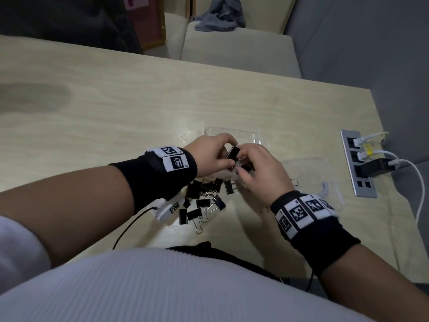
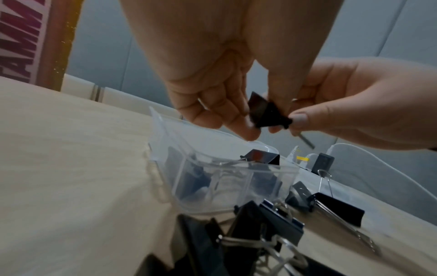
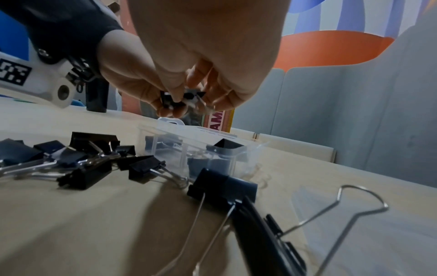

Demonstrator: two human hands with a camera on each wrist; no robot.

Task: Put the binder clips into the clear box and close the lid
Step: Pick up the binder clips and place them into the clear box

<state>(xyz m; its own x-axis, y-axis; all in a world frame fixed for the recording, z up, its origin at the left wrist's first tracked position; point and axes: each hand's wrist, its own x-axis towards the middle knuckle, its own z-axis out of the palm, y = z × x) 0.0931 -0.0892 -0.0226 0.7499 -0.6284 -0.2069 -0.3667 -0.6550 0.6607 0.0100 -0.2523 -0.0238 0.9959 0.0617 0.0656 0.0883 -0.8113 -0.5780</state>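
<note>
Both hands meet just above the clear box [image 2: 224, 179], each pinching the same black binder clip [image 1: 232, 153]. My left hand [image 1: 222, 156] holds the clip's body [image 2: 264, 114] with curled fingers. My right hand [image 1: 246, 159] pinches its other end, and a wire handle hangs below it. The box [image 3: 196, 149] stands open with its lid [image 1: 232, 133] tipped back, and several black clips lie inside. A pile of more binder clips [image 1: 204, 198] lies on the table in front of the box, under my left wrist.
A loose wire handle [image 3: 343, 211] lies on the table to the right of the pile. A second clear plastic piece [image 1: 311, 177] sits right of the box. A power strip [image 1: 357, 163] with plugged cables is set into the table's right edge.
</note>
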